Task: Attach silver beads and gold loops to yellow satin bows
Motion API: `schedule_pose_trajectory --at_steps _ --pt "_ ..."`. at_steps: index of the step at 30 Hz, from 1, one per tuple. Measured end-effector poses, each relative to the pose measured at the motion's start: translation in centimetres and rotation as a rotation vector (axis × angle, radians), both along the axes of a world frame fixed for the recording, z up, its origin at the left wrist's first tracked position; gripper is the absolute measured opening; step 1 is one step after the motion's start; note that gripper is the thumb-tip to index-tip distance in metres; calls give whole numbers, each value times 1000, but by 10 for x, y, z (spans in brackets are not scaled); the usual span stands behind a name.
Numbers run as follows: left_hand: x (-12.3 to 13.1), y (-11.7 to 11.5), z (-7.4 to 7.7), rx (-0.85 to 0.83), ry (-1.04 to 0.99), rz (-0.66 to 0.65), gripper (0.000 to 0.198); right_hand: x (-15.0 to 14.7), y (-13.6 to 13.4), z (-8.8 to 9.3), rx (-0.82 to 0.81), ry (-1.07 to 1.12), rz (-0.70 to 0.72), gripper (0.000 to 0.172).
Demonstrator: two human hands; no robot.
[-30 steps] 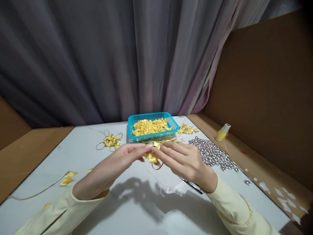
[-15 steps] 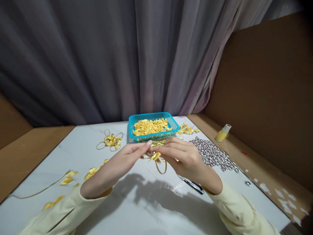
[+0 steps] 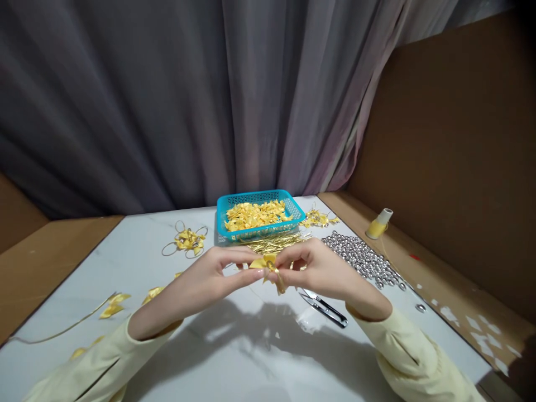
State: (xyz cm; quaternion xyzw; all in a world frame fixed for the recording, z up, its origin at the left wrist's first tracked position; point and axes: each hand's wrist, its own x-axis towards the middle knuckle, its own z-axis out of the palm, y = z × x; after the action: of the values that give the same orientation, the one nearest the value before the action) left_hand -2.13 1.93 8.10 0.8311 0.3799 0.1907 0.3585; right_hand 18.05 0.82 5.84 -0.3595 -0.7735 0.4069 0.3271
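My left hand (image 3: 218,273) and my right hand (image 3: 322,271) meet above the middle of the white table (image 3: 234,357). Both pinch a small yellow ribbon bow (image 3: 268,267) between their fingertips, with a gold loop hanging under it. Just behind my hands lies a bundle of gold pins (image 3: 274,243). A blue basket (image 3: 221,215) heaped with yellow ribbon pieces (image 3: 255,215) stands behind that. Small black snips (image 3: 324,307) lie on the table under my right wrist.
A heap of silver beads (image 3: 362,259) spreads at the right. A yellow thread spool (image 3: 379,224) stands on the brown board beyond. Finished bows (image 3: 186,241) lie left of the basket, more (image 3: 318,219) to its right. Ribbon pieces on a cord (image 3: 111,306) trail at left.
My hands have drawn closer to me and curled tighter on the bow. The gold loop that hung open under it is now pulled small. The snips show fully.
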Motion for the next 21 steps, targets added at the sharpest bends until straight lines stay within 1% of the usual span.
schedule_pose_trajectory --at_steps 2,4,9,12,17,19,21 --pt "1 0 0 -2 -18 -24 23 1 0 0 -36 8 27 16" --pt "2 1 -1 -3 -27 -20 23 2 0 0 -78 17 59 16" --pt "1 0 -3 21 -21 29 24 5 1 0 -166 -7 102 17" --pt "0 -2 -4 45 -21 63 23 8 2 1 -172 -23 100 18" --pt "1 -2 -5 130 18 108 24 10 4 4 -151 82 35 41" --pt "2 -3 -6 170 25 105 24 9 4 5 -154 124 32 45" --pt "3 -3 -8 209 29 103 23 8 4 5 -148 147 32 45"
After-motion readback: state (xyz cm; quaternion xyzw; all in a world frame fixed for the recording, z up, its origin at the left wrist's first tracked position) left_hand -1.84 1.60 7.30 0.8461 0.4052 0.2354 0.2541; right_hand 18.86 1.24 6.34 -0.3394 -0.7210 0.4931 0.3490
